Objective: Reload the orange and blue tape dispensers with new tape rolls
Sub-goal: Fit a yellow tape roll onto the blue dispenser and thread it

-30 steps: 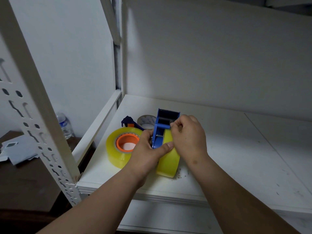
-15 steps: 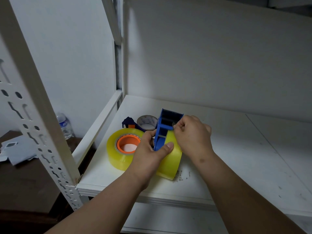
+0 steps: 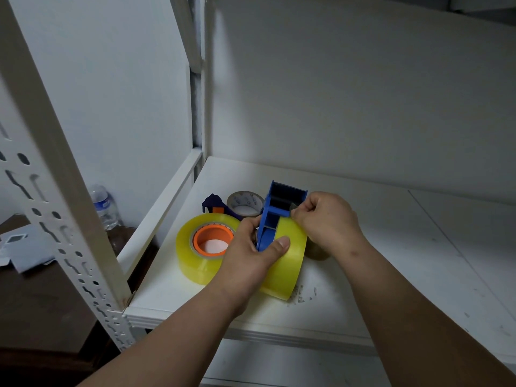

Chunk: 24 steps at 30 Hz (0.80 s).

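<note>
Water bottle (image 3: 104, 206) beside white shelf (image 3: 391, 247)

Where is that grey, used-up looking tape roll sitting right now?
In the head view, the grey roll lies flat on the white shelf, left of centre, just behind the orange-cored yellow roll and left of the blue dispenser.

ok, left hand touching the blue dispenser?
Touching. The head view shows the left hand wrapped around the blue dispenser, its thumb pressed across the frame edge onto the yellow roll with no gap.
</note>
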Tool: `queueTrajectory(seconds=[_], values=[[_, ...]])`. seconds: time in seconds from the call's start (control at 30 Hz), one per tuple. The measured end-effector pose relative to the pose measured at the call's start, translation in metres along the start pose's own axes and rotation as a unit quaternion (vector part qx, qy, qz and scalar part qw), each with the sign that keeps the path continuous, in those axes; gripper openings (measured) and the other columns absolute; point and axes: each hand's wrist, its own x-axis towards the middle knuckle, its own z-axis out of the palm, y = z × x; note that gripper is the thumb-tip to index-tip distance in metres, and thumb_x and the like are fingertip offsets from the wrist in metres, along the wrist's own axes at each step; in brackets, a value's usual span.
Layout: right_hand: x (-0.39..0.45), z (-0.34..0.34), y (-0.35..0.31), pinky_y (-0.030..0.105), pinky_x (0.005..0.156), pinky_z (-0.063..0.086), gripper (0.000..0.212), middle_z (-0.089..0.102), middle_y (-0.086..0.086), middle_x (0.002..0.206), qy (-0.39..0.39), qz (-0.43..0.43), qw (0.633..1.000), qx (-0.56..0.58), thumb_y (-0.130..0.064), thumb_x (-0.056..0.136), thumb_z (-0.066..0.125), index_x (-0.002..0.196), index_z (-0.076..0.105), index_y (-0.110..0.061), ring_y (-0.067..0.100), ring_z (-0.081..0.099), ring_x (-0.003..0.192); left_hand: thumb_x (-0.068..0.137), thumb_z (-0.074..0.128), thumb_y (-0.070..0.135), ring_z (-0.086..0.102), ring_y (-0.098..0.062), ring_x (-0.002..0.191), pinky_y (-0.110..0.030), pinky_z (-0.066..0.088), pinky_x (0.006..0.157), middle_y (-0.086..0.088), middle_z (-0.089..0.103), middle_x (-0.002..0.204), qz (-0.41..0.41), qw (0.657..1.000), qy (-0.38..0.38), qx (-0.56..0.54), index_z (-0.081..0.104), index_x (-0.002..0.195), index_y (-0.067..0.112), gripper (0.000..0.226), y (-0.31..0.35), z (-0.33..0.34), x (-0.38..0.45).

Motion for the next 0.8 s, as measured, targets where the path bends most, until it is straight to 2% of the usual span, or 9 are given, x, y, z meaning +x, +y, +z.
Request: queueTrajectory(seconds=[0.1,0.2,0.33,0.57,0.8], values=[[-0.0005,0.0025,0.0005,0.033,0.08,0.033,0.027,0.059,-0.012,0.066,0.039,-0.049,0.996,-0.067,-0.039,0.083,0.057,0.061,0.048,-0.025,0.015,0.057,0.072,0.084,0.074,0.031,0.062,0.001,0.091,-0.02,0.048,0.079,0.007,0.065,0.105,0.0,1.0,-0.006,0.005,0.056,0.112,0.037,0.034,-0.0002,-0.0016,0.0023],[0.0003,0.0024,0.0005,0.033,0.082,0.033,0.031,0.055,-0.011,0.063,0.06,-0.086,0.989,-0.106,-0.038,0.085,0.054,0.059,0.042,-0.025,0.016,0.052,0.065,0.083,0.074,0.031,0.063,-0.005,0.092,-0.02,0.049,0.08,0.01,0.067,0.099,-0.003,1.0,-0.01,-0.002,0.059,0.113,0.034,0.034,-0.0002,-0.0038,0.0042],[0.0031,-0.0004,0.0005,0.034,0.084,0.031,0.032,0.051,-0.01,0.061,0.066,-0.11,0.981,-0.144,-0.035,0.085,0.052,0.058,0.039,-0.024,0.016,0.047,0.061,0.08,0.072,0.035,0.063,-0.01,0.096,-0.025,0.05,0.086,0.004,0.066,0.103,0.001,1.0,-0.015,0.004,0.06,0.118,0.031,0.04,-0.0008,-0.005,0.006],[0.0049,-0.0002,0.0003,0.037,0.092,0.028,0.031,0.046,-0.009,0.064,0.076,-0.123,0.967,-0.209,-0.034,0.087,0.051,0.06,0.038,-0.025,0.017,0.041,0.064,0.083,0.07,0.034,0.061,-0.022,0.104,-0.034,0.05,0.093,-0.006,0.065,0.113,0.0,1.0,-0.023,0.007,0.06,0.121,0.029,0.04,0.0004,-0.0059,0.0077],[0.0093,-0.0015,0.0033,0.032,0.075,0.025,0.032,0.048,-0.01,0.059,0.051,-0.082,0.981,-0.167,-0.036,0.086,0.052,0.059,0.04,-0.024,0.017,0.045,0.062,0.089,0.066,0.028,0.061,-0.024,0.104,-0.038,0.05,0.093,-0.007,0.065,0.111,-0.005,0.999,-0.039,0.021,0.058,0.12,0.029,0.031,0.0031,-0.0052,0.0082]])
